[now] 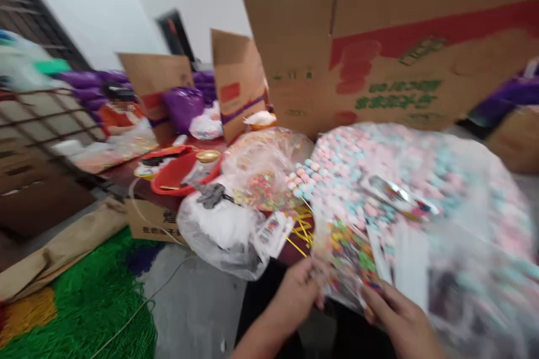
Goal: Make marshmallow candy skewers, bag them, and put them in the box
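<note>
My left hand (300,283) pinches the left edge of a see-through plastic bag of colourful gummy candies (351,244). At the lower right of that bag, my right hand (400,314) is closed on its edge, thumb on top. The green, orange and red candies show through the film. Just beyond lies a wide heap of pink and blue marshmallows (349,154) in large plastic. Several marshmallow skewers (309,176) rest at its left side, and yellow sticks (300,230) lie near my left hand. A silvery printed wrapper (398,196) sits on the heap. Motion blur softens the fingertips.
A big cardboard box (295,61) stands behind the marshmallows. Leftward are a bag of gummies (265,179), a white-filled plastic bag (223,230) at the table edge, and a red basin (162,179). Another person (120,115) sits at the far left. Green strands (101,291) cover the floor.
</note>
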Available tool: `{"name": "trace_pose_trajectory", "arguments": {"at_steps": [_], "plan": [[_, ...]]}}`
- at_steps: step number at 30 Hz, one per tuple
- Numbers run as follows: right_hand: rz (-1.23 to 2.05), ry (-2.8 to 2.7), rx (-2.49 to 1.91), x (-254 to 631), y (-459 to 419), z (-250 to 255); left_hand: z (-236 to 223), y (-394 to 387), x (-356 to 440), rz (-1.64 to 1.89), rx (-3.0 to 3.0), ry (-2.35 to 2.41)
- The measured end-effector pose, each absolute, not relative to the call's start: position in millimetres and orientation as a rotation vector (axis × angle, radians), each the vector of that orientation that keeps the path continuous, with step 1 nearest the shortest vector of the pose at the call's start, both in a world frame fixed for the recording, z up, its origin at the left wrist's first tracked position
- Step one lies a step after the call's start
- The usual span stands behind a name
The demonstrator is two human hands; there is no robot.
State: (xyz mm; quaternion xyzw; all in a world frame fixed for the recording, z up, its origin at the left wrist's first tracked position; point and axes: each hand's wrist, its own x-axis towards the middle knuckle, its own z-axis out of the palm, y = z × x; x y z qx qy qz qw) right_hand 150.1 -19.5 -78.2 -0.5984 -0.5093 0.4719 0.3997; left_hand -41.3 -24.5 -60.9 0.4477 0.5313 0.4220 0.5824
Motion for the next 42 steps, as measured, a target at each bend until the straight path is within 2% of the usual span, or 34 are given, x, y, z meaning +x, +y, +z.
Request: {"name": "trace_pose_trajectory", "arguments": {"at_steps": [4,10,22,27,30,35,42], "plan": [[1.3,-1.211,-1.379,148,-20,-65,-56,-21,-34,1.057,0.964,1.203],[1.423,-0.928,-1.257,155,-16,-66,-63,-19,-20,0.965,1.016,1.213],[0.933,-1.413,-1.365,195,-26,-50,-72,-4,-12,1.07,0.855,1.267],[0.417,-1.003,-1.658,282,-30,-46,-73,0,-16,1.208,0.726,1.227],[0.196,-1.149,-2.053,323,-28,-60,-72,2,-12,1.234,0.665,1.17],[0.144,-1.471,-2.572,333,-16,-81,-68,3,-8,1.241,0.587,1.148],[0.095,-1.321,-2.703,348,-16,-74,-67,1,-11,1.227,0.541,1.179]]}}
